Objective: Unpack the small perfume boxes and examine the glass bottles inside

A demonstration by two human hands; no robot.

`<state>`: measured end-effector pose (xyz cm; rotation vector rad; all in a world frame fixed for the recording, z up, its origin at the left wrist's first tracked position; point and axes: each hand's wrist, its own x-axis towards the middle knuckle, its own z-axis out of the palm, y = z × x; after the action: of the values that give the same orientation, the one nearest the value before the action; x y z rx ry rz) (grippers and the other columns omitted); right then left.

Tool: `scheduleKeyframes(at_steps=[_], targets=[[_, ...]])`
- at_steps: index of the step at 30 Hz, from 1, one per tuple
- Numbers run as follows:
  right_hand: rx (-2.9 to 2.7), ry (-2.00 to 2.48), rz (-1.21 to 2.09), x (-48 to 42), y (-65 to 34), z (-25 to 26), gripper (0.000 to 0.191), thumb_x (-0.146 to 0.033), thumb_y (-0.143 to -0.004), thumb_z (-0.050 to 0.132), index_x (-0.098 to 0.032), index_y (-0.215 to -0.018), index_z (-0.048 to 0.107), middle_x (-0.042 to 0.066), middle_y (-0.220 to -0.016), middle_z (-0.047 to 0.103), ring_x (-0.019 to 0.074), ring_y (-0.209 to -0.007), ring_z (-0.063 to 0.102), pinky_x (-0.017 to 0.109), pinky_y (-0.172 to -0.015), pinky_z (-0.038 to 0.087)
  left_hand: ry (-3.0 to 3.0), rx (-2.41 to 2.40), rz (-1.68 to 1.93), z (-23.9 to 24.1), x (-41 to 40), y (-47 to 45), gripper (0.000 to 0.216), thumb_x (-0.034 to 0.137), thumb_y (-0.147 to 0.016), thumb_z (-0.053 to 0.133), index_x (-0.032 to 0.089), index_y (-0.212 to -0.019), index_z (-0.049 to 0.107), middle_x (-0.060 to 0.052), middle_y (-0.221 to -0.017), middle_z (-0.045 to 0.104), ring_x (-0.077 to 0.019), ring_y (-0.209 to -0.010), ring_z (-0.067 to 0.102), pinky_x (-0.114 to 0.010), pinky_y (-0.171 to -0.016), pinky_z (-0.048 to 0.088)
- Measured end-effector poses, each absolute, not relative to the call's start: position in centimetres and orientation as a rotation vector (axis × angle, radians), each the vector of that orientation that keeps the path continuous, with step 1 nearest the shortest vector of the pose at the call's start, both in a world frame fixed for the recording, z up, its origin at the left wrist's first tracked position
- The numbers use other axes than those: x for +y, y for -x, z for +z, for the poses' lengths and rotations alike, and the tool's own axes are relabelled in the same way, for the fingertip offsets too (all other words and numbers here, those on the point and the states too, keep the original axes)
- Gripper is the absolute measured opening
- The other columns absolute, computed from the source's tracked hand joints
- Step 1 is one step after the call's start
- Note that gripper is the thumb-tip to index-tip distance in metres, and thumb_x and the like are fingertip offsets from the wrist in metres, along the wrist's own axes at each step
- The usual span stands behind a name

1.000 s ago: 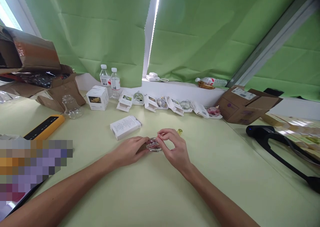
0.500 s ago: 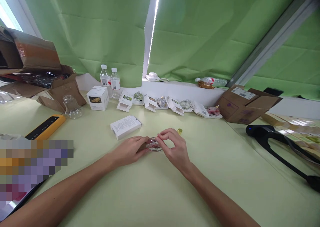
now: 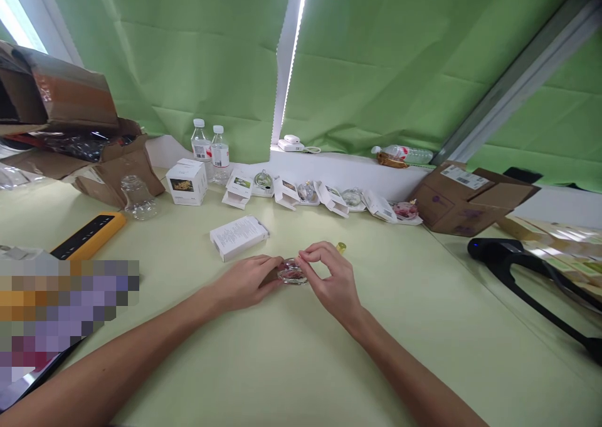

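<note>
My left hand is closed on the left side of a small clear glass bottle, round in outline with dark reddish bits showing inside, low on the table. Thumb and forefinger of my right hand are pinched together over the bottle's upper right part; what they hold, if anything, is too small to make out. Just behind the right hand lies a small gold cap. A white printed box lies flat beyond my left hand.
Several opened white boxes with round glass ornaments line the back. A cardboard box stands right of them, near a black curved frame. To the left are a clear jar, an orange power strip and water bottles.
The whole view has shifted slightly. Both hands keep nearly the same pose at the glass bottle, with no other visible difference.
</note>
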<state>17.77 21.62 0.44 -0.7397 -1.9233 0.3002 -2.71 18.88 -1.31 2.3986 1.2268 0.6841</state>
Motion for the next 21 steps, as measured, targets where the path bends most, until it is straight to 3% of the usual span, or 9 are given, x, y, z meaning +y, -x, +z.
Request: scheduleKeyframes(at_steps=[8,16,21], targets=[[-1.965,0.67,0.328,21.53,-18.04,0.24,0.013,-0.009,-0.085,0.056,-0.022,-0.085,0.057,0.007,-0.094,0.062,0.0202,-0.089,0.06,0.037,-0.077,0.05,-2.391,1.218,0.672,-1.28,18.93,2.76,0.029,0.036,-0.095,0.043,0.026,-0.121,0.048,-0.006,-0.113,0.062,-0.0234,-0.105,0.059,-0.033,-0.081,0.047],[-1.966,0.682,0.329,21.78,-18.28,0.21,0.011,-0.011,-0.085,0.06,-0.022,-0.085,0.059,0.004,-0.082,0.063,0.0193,-0.082,0.06,0.036,-0.073,0.051,-2.377,1.228,0.673,-1.12,18.83,2.73,0.03,0.038,-0.094,0.043,0.027,-0.122,0.048,-0.006,-0.114,0.062,-0.0235,-0.104,0.059,-0.033,-0.08,0.048],[-1.941,0.713,0.331,21.61,-18.12,0.19,0.009,-0.013,-0.085,0.06,-0.022,-0.084,0.058,0.006,-0.088,0.063,0.0197,-0.084,0.061,0.036,-0.074,0.051,-2.384,1.22,0.676,-1.18,18.89,2.75,0.03,0.038,-0.095,0.042,0.027,-0.122,0.048,-0.006,-0.112,0.063,-0.023,-0.104,0.06,-0.033,-0.081,0.048]])
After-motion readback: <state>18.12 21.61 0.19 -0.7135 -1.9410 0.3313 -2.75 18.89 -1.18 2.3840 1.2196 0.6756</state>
